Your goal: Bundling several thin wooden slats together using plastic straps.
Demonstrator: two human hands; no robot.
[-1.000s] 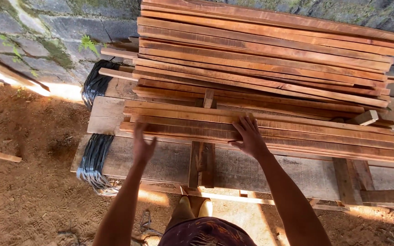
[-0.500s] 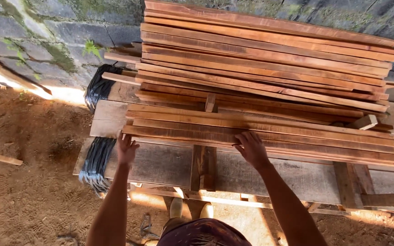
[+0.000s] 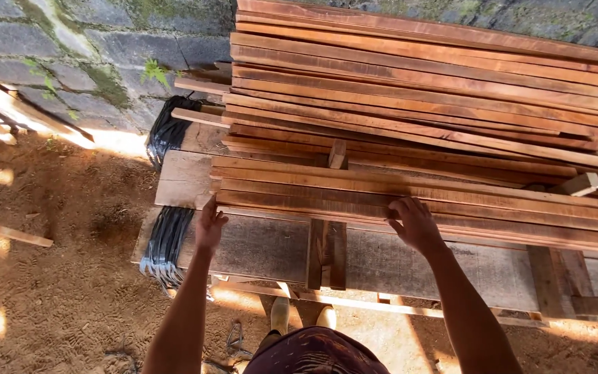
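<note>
**Both hands meeting the front planks of the stack**

The left hand (image 3: 210, 225) is resting at the left end of the nearest planks (image 3: 382, 197), its grip loosely spread, fingers pointing up against the plank ends and the edge of the desk (image 3: 264, 246); it is touching the wood, but I cannot tell whether it is closing on any one plank. The right hand (image 3: 415, 225) is lying farther along the same front planks, fingers fanned and curling over their near edge, the grip open and pressing or feeling rather than clamping. Nothing is being lifted clear: every front plank is lying flat on the desk, in line with its neighbours.

As a judgement, the handling is only at its start. Contact is being made at two places along the front planks, while the lifting or shifting itself is not yet done.

Behind the hands, a taller stack of reddish boards (image 3: 423, 90) is sitting on thin cross sticks (image 3: 337, 154), reaching back to a stone wall (image 3: 70, 41). At the left end of the desk, bundles of black strapping (image 3: 166, 239) are hanging over the edge. A loose wooden strip (image 3: 8, 232) is lying on the dirt ground (image 3: 57, 305), well apart from the desk. The person's feet (image 3: 302, 317) are showing just below the desk's near edge.
</note>
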